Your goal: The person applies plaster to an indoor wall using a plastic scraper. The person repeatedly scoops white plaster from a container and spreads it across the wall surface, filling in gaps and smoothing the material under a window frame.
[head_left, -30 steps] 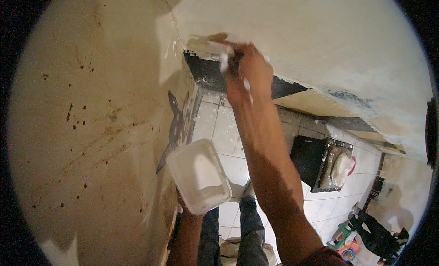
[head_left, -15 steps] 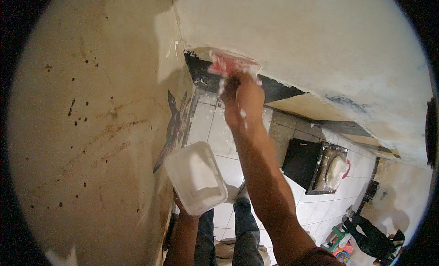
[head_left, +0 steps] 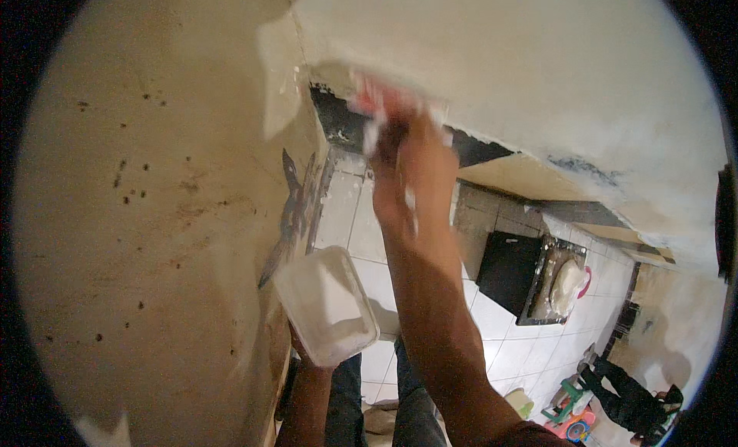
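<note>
My right hand [head_left: 419,151] is raised to the wall ahead [head_left: 492,47], fingers closed round a red putty spreader [head_left: 374,93] that is smeared by motion. White filler marks that hand and wrist. The spreader is against the wall or very near it, at the upper border of a black band [head_left: 342,120] close to the corner. Lower down, my left hand [head_left: 302,348] grips a whitish rectangular plastic tub [head_left: 307,293] from below, its fingers mostly hidden. White paste lies inside the tub, which is tilted toward me.
Close on my left runs a stained beige wall [head_left: 154,216]. White floor tiles [head_left: 369,247] lie below. To the right are a black board [head_left: 507,270] and a tray [head_left: 530,312] with a white bundle. A person in dark clothes [head_left: 615,393] is at the far right, near colourful toys [head_left: 573,420].
My right hand and the spreader have shifted slightly and blur more. The tub has dropped a little in the picture. A yellowish thing now shows beside my right forearm.
</note>
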Tool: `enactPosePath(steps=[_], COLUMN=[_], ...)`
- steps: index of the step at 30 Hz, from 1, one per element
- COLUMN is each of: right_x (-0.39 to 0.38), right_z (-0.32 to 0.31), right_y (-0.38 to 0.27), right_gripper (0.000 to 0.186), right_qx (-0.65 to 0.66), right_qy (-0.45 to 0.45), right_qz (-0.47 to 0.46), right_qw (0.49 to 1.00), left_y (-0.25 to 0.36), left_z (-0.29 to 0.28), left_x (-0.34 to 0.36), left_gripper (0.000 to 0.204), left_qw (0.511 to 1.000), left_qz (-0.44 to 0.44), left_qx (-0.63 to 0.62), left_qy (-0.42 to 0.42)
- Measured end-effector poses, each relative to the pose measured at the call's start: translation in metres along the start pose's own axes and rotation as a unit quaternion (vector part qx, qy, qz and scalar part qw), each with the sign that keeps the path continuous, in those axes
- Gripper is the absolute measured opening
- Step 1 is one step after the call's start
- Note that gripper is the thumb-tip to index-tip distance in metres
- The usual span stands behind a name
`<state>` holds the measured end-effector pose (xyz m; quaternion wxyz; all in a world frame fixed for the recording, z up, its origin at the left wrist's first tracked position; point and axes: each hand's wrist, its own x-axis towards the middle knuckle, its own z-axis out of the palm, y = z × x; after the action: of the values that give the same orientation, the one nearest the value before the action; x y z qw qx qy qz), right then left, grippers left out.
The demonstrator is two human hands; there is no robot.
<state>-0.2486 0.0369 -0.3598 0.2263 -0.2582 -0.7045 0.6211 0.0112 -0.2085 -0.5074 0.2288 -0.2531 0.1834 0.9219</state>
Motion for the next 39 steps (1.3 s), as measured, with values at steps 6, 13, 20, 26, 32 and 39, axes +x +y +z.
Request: enactPosePath(steps=[6, 13, 20, 26, 32, 39], right_x=[0.016, 0.01, -0.058, -0.05, 0.001, 0.024], right_z=[-0.004, -0.039, -0.06, -0.063, -0.044, -0.053], right_y=[0.025, -0.121, -0.027, 0.015, 0.055, -0.093], right_gripper=[0.015, 0.019, 0.016, 0.014, 0.017, 0.014], right_qx=[0.124, -0.436, 0.18, 0.238, 0.361, 0.317], right_qy=[0.071, 0.022, -0.01, -0.034, -0.018, 0.037], right_qz=[0.185, -0.283, 0.12, 0.268, 0.221, 0.104], right_qw=[0.972, 0.854, 0.976, 0.933, 0.906, 0.942], left_y=[-0.004, -0.001, -0.001, 0.004, 0.002, 0.002], left_z=[0.012, 0.026, 0.031, 0.037, 0.041, 0.046], left_x=[0.0, 0.004, 0.003, 0.01, 0.004, 0.001], left_gripper=[0.084, 0.084, 0.085, 0.085, 0.086, 0.086], left_qw=[0.999, 0.999, 0.997, 0.997, 0.996, 0.995], left_qz=[-0.012, -0.022, -0.022, -0.029, -0.035, -0.058], left_qx=[-0.016, -0.029, -0.045, -0.046, -0.047, -0.053], left_qy=[-0.03, -0.035, -0.05, -0.053, -0.064, -0.066])
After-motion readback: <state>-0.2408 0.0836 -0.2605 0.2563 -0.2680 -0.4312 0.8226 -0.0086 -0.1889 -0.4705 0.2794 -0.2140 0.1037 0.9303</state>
